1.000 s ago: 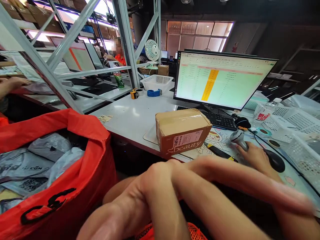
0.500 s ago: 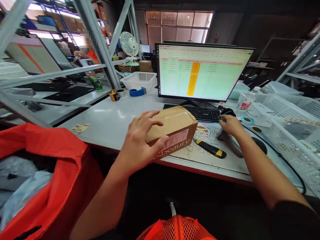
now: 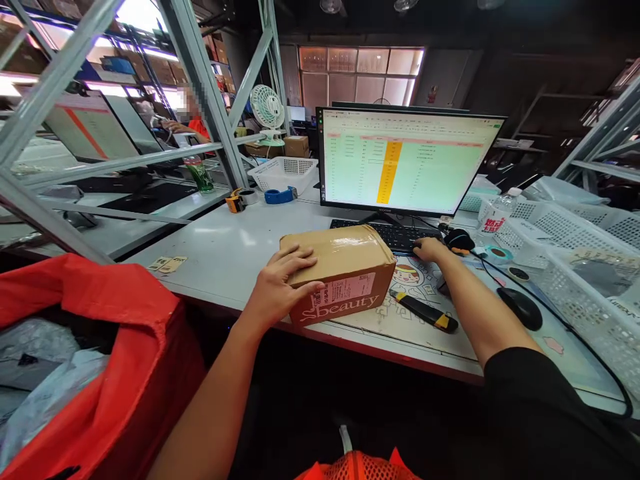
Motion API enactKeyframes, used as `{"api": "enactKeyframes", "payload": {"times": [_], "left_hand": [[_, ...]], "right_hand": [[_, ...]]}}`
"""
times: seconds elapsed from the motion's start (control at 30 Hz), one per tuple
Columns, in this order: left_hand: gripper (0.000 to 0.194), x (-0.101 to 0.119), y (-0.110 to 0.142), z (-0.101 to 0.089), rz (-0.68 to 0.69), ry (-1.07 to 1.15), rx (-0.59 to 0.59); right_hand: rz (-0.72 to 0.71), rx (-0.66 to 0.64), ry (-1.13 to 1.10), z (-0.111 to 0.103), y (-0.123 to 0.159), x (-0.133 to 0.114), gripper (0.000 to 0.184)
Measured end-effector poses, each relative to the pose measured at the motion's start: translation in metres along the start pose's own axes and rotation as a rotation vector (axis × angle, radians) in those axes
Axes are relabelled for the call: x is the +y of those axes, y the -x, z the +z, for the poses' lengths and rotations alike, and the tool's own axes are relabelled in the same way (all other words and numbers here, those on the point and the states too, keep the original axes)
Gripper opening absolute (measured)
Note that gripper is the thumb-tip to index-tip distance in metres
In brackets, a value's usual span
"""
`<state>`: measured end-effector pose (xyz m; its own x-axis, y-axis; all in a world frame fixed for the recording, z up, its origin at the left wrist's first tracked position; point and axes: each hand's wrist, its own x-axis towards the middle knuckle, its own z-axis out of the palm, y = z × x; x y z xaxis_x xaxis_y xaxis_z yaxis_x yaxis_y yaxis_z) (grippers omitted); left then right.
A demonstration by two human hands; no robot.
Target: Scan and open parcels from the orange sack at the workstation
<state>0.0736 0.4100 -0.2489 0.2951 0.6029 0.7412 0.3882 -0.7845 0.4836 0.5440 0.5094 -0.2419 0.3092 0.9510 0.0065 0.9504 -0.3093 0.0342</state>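
Observation:
A brown cardboard box [image 3: 350, 257] printed "beauty", with a white label on its front, lies at the near edge of the white desk [image 3: 225, 247]. My left hand [image 3: 283, 283] grips the box's left end, fingers on top and thumb on the front face. My right hand [image 3: 429, 249] lies past the box's right end, its fingers resting on the right part of the black keyboard [image 3: 395, 235]. It holds nothing that I can see. A black and yellow utility knife [image 3: 424, 312] lies on the printed mat under my right forearm.
A monitor [image 3: 405, 160] shows a spreadsheet. A black mouse [image 3: 520, 308] and white baskets [image 3: 570, 233] sit to the right. At my left a red bag [image 3: 115, 373] holds grey mailers. Tape rolls [image 3: 239, 199], steel rack beams [image 3: 200, 80] and another person [image 3: 193, 123] are behind.
My left hand swung up from my lap and closed on the box's left end. My right hand left the scanner and moved back to the keyboard.

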Motion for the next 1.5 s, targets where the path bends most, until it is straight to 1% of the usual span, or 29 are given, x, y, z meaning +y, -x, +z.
{"api": "enactKeyframes", "payload": {"times": [0.1,0.13,0.2,0.27,0.3,0.33,0.37,0.4,0.47,0.5,0.53,0.6,0.67,0.7,0.73,0.83,0.93,1.03,1.17,1.33,1.4,1.43,1.5], "left_hand": [[0.057,-0.012,-0.005,-0.006,0.003,0.055,-0.023],[0.055,-0.016,-0.006,-0.009,0.003,0.08,-0.034],[0.053,-0.024,-0.008,-0.015,0.004,0.142,-0.055],[0.05,-0.031,-0.009,-0.02,0.01,0.206,-0.067],[0.048,-0.034,-0.009,-0.022,0.017,0.229,-0.067],[0.046,-0.036,-0.009,-0.022,0.025,0.243,-0.061],[0.045,-0.037,-0.009,-0.022,0.034,0.251,-0.049],[0.044,-0.038,-0.009,-0.022,0.042,0.254,-0.033],[0.042,-0.037,-0.009,-0.019,0.053,0.255,-0.004],[0.042,-0.036,-0.009,-0.018,0.056,0.255,0.005],[0.041,-0.036,-0.009,-0.017,0.057,0.255,0.007],[0.041,-0.034,-0.01,-0.017,0.055,0.251,0.001],[0.043,-0.034,-0.01,-0.017,0.048,0.25,-0.005],[0.045,-0.034,-0.01,-0.017,0.044,0.251,-0.005],[0.047,-0.034,-0.01,-0.018,0.041,0.254,-0.006],[0.051,-0.035,-0.01,-0.019,0.035,0.261,-0.015],[0.049,-0.035,-0.009,-0.018,0.027,0.267,-0.011],[0.045,-0.035,-0.008,-0.016,0.026,0.271,0.0],[0.045,-0.034,-0.007,-0.014,0.017,0.27,0.01],[0.049,-0.029,-0.007,-0.016,-0.012,0.24,0.027],[0.052,-0.021,-0.006,-0.009,-0.031,0.187,0.044],[0.052,-0.013,-0.004,-0.002,-0.043,0.137,0.067],[0.047,0.009,0.004,0.02,-0.091,-0.017,0.157]], "right_hand": [[-0.049,-0.014,0.0,-0.008,0.01,-0.013,0.047],[-0.082,-0.024,-0.002,-0.01,0.019,-0.018,0.048],[-0.185,-0.066,-0.014,-0.008,0.048,-0.025,0.05],[-0.299,-0.133,-0.032,0.003,0.086,-0.028,0.056],[-0.343,-0.162,-0.039,0.011,0.106,-0.027,0.062],[-0.377,-0.175,-0.044,0.02,0.125,-0.025,0.067],[-0.398,-0.166,-0.05,0.029,0.141,-0.023,0.068],[-0.408,-0.136,-0.059,0.037,0.154,-0.021,0.065],[-0.391,-0.043,-0.127,0.044,0.17,-0.017,0.05],[-0.364,-0.007,-0.209,0.043,0.172,-0.017,0.045],[-0.333,0.007,-0.336,0.039,0.173,-0.018,0.041],[-0.278,-0.023,-0.696,0.024,0.169,-0.026,0.034],[-0.256,-0.076,-1.031,0.006,0.165,-0.038,0.028],[-0.257,-0.093,-1.138,-0.003,0.164,-0.046,0.027],[-0.257,-0.107,-1.2,-0.011,0.164,-0.054,0.027],[-0.241,-0.156,-1.24,-0.026,0.168,-0.074,0.026],[-0.22,-0.206,-1.241,-0.029,0.177,-0.083,0.026],[-0.205,-0.224,-1.26,-0.027,0.188,-0.083,0.029],[-0.179,-0.249,-1.285,-0.022,0.206,-0.081,0.029],[-0.251,-0.278,-1.304,-0.015,0.233,-0.078,0.037],[-0.236,-0.27,-1.331,-0.011,0.236,-0.073,0.038],[-0.21,-0.261,-1.355,-0.009,0.236,-0.071,0.037],[-0.126,-0.216,-1.411,-0.004,0.232,-0.065,0.032]]}}
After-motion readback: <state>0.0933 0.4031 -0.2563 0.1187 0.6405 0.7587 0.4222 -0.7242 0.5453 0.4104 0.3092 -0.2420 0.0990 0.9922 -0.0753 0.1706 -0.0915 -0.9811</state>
